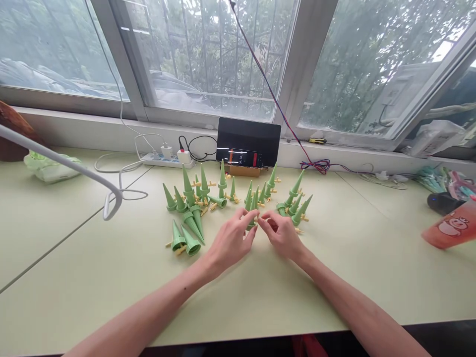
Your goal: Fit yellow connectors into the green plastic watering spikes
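My left hand (235, 238) is closed round a green plant watering spike (251, 224), which stands point up at the middle of the table. At its right side my right hand (281, 234) pinches the spike's small yellow valve; the fingertips hide most of it. More green spikes with yellow valves stand just behind my hands. On the left, a group of spikes (189, 191) partly stands and partly lies, with two fallen ones (191, 244) nearest me. A smaller group (295, 206) leans together to the right of my right hand.
A dark-screened tablet (248, 136) leans by the window, with a timer showing low on it. Left of it are a power strip (163, 159) and cables. A white curved rod (74, 161) crosses the left side. A red cup (451, 225) lies tilted at the right edge.
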`<state>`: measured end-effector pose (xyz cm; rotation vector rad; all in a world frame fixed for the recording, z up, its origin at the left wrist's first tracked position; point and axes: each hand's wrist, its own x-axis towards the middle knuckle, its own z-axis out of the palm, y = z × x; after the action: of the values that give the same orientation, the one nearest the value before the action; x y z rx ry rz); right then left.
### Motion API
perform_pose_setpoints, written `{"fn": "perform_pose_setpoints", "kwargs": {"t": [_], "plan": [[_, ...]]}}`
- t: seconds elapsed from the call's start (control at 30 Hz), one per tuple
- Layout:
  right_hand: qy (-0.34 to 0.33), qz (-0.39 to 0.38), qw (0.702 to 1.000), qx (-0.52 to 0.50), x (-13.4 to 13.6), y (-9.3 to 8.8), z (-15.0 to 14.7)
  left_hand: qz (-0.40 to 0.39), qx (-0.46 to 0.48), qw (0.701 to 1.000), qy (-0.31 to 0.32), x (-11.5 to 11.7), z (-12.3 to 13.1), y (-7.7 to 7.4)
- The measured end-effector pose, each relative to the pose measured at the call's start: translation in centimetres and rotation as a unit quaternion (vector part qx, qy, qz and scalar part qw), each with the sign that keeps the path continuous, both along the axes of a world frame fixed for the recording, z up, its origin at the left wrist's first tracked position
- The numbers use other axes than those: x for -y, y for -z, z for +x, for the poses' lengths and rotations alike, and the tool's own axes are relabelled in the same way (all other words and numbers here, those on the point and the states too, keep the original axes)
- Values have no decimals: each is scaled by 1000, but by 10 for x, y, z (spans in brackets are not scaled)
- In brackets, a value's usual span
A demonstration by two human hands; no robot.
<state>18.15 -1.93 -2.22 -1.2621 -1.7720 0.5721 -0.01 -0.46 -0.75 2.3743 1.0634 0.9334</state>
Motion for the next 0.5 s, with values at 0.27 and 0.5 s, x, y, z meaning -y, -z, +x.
{"fn": "perform_pose_setpoints", "kwargs": {"t": [0.27,0.5], "plan": [[-7,0,1000,0,1,0,0,-4,-2,1000,1,-1,0,1],[-9,-3,1000,-11,-1,0,0,-9,1,1000,-1,1,0,0]]}}
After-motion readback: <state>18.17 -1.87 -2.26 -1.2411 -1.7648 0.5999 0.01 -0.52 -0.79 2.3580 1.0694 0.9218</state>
